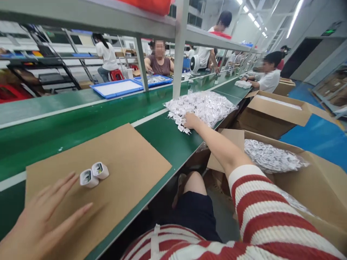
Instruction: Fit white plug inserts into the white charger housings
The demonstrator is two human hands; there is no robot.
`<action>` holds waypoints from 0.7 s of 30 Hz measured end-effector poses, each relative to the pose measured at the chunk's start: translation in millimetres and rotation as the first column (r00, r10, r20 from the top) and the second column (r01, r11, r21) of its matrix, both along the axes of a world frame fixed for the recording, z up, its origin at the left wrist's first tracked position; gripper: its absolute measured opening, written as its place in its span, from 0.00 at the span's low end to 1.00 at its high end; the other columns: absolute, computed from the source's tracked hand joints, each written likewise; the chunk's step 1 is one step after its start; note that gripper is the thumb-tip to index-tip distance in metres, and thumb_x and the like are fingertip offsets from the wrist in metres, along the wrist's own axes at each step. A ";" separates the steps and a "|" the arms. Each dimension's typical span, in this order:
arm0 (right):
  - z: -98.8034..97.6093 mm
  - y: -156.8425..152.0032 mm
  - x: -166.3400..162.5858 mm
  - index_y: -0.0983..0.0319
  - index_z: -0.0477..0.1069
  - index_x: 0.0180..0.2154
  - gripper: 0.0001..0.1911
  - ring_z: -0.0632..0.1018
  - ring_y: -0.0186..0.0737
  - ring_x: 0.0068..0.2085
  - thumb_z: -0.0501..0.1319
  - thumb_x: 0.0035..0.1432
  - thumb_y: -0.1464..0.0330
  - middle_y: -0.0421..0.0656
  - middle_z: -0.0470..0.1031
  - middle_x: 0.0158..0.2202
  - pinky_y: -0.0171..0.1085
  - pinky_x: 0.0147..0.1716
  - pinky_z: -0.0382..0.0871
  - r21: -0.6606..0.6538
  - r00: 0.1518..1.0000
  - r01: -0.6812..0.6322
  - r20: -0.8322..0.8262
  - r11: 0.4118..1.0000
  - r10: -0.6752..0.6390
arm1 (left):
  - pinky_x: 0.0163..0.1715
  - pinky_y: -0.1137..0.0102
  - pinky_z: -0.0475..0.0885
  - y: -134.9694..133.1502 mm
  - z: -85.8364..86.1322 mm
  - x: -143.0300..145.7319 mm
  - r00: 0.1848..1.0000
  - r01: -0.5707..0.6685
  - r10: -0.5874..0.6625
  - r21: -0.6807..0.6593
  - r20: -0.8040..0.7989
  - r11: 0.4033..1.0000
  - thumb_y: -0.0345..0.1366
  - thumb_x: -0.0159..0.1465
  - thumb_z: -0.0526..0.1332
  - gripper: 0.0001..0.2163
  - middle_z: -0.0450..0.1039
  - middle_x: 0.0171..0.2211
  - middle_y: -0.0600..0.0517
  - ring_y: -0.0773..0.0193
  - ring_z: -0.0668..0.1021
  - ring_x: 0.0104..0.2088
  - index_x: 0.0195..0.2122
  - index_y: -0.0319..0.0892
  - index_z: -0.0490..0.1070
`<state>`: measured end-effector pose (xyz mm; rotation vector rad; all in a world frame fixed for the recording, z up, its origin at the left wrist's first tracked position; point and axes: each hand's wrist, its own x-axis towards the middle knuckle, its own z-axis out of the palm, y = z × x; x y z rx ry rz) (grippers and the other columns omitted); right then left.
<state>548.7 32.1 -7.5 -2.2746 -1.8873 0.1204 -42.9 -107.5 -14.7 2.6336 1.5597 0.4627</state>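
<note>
My left hand (43,216) hovers over a brown cardboard sheet (130,159), open, with fingers spread and nothing held. Just beyond its fingertips stand two small white plastic housings (89,178), side by side, their open tops showing dark and yellowish parts inside. My right hand (192,121) reaches forward to loose white plug-like parts (179,122) at the mouth of a clear plastic bag (208,103). Its fingers are bent down among these parts; the fingertips are hidden, so what they grip cannot be made out. The bag holds many similar white pieces.
Beneath everything runs a green workbench (159,135), with a metal post (180,50) and shelf rail above. Blue trays (116,88) lie across the line. At right, an open carton (320,177) holds another bag of white parts (273,155). Several people sit along the line.
</note>
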 end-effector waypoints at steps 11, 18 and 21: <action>14.7 -37.7 -32.8 0.61 0.81 0.50 0.21 0.77 0.45 0.56 0.56 0.60 0.77 0.45 0.78 0.56 0.40 0.59 0.68 0.156 0.964 -0.163 -0.183 0.974 0.191 | 0.67 0.49 0.63 67.9 46.3 84.5 0.983 0.009 -0.058 -0.273 -0.174 0.962 0.63 0.59 0.51 0.44 0.63 0.69 0.45 0.41 0.65 0.68 0.71 0.41 0.61; 27.8 -51.9 -72.3 0.62 0.77 0.54 0.18 0.79 0.41 0.52 0.58 0.65 0.71 0.47 0.79 0.54 0.40 0.56 0.73 0.351 0.870 -0.088 -0.428 0.932 0.244 | 0.50 0.57 0.70 79.4 37.5 93.6 0.990 0.002 -0.031 -0.199 -0.140 0.980 0.60 0.64 0.53 0.28 0.80 0.52 0.46 0.41 0.79 0.53 0.51 0.46 0.79; 22.5 -63.6 -110.5 0.61 0.79 0.47 0.13 0.82 0.40 0.43 0.64 0.64 0.64 0.44 0.83 0.44 0.40 0.47 0.78 0.317 0.525 -0.016 -0.804 0.948 0.278 | 0.47 0.55 0.69 61.2 34.2 108.6 0.981 0.014 -0.042 -0.147 -0.187 0.989 0.62 0.65 0.52 0.30 0.81 0.50 0.44 0.39 0.79 0.50 0.52 0.44 0.78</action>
